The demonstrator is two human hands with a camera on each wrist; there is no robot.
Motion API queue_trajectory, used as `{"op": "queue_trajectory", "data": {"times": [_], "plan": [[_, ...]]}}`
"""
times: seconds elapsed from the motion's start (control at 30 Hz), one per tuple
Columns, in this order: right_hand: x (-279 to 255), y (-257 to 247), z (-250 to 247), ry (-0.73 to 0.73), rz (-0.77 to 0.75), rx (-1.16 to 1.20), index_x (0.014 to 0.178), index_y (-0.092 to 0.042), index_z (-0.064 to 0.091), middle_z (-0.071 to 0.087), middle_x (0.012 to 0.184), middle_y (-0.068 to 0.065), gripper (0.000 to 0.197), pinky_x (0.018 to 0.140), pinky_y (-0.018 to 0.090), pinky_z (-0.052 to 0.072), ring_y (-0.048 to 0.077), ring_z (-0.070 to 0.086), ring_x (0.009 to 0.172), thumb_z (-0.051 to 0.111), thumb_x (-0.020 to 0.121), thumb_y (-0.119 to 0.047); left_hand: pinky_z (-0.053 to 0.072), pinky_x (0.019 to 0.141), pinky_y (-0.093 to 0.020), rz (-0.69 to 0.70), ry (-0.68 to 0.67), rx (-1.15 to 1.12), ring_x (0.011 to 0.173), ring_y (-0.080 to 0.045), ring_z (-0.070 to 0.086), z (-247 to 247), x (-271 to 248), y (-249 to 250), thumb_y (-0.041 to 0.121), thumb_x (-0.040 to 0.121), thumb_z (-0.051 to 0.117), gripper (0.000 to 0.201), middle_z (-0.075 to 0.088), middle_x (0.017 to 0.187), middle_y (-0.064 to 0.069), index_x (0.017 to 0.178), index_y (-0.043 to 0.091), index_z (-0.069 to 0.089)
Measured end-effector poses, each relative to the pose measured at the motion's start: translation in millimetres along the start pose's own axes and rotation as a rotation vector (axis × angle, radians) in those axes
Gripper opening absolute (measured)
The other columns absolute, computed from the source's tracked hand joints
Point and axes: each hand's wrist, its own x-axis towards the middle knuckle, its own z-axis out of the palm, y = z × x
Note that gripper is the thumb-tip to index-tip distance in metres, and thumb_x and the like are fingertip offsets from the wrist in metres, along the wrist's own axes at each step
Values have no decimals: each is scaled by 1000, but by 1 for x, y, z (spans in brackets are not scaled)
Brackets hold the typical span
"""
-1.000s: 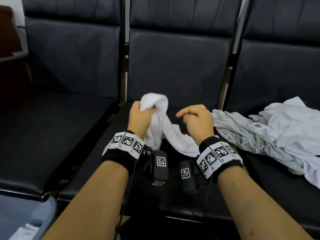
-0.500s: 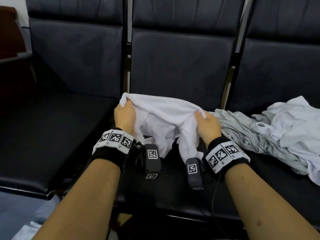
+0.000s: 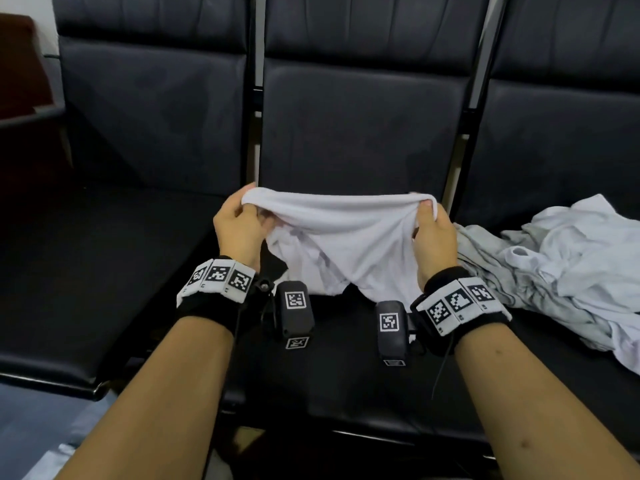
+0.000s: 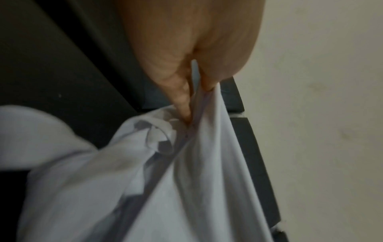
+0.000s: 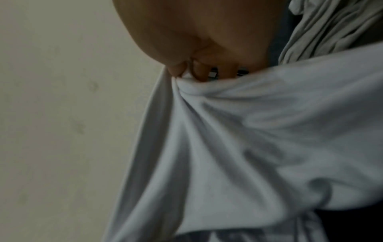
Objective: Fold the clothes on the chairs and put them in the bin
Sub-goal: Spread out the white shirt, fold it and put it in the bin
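Left hand (image 3: 239,226), right hand (image 3: 431,233) both pinch white shirt (image 3: 341,247) over middle chair (image 3: 346,358) seat. Loose pinch might drop corner.

A person's left hand (image 3: 239,225) and right hand (image 3: 433,233) each pinch one end of a white garment's (image 3: 341,244) top edge, holding it stretched above the middle chair seat (image 3: 346,368), its lower part sagging toward the cushion. Just right of the garment, a heap of grey and white clothes (image 3: 554,265) lies crumpled on the neighbouring seat, while both wrists wear black bands with square markers.
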Motion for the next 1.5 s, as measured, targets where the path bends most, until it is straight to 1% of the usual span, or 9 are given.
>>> {"op": "queue_trajectory", "data": {"times": [0.2,0.3,0.43,0.57,0.77,1.0,1.17,1.3,1.5], "plan": [[0,-31,1,-143,-67,164,138,-53,38,36,146,-13,54,109,40,40,9,43,131,46,95,-23,45,103,-36,22,-81,457,125,-18,45,4,1,4,5,84,64,57,35,147,-4,133,32,51],[-16,-38,11,-385,77,238,148,-48,22,46,133,-5,81,79,37,54,9,63,96,47,90,3,57,81,-33,-245,-333,399,92,-17,64,14,-17,11,19,82,75,33,62,113,-10,111,12,60],[-41,-39,28,-741,252,354,146,-48,28,34,149,-2,92,107,54,39,30,51,128,44,76,9,57,85,-38,-347,-733,436,96,-19,70,25,-35,12,14,74,82,50,69,107,-8,116,7,57],[-44,-37,31,-797,337,462,148,-35,32,45,146,11,78,102,42,45,31,52,127,31,85,11,52,76,-35,-160,-646,695,89,-25,64,24,-32,-10,12,80,76,30,64,95,-14,99,-6,63],[-32,-16,21,-538,130,-106,149,-42,24,50,120,-10,88,70,15,46,5,56,98,46,82,9,46,63,-32,-175,-376,448,74,-21,52,24,-20,-8,3,92,51,16,54,78,-7,78,11,54],[-17,8,4,-206,-26,-338,152,-42,-4,53,85,4,90,70,33,50,20,52,72,40,90,5,45,63,-28,60,-425,955,75,-20,58,7,-12,-2,4,67,79,34,60,79,1,74,21,51],[-15,5,-3,42,-135,-344,150,-37,26,56,96,-12,70,70,13,42,3,57,79,52,93,-5,50,84,-41,154,-186,1309,101,-37,56,-15,-6,-1,12,82,56,17,61,109,-16,97,17,64],[-2,5,-16,326,-188,-301,110,-26,68,71,97,1,29,76,18,50,15,67,89,58,89,-9,37,75,-39,199,63,1383,112,-41,41,-26,-4,11,9,88,46,30,44,122,-22,110,12,66],[3,-8,-20,302,-23,-121,90,-11,57,67,62,9,21,49,30,52,18,61,43,40,97,-22,47,69,-35,220,128,1170,80,-38,58,-43,10,17,6,87,44,24,63,95,-22,93,5,67]]}}
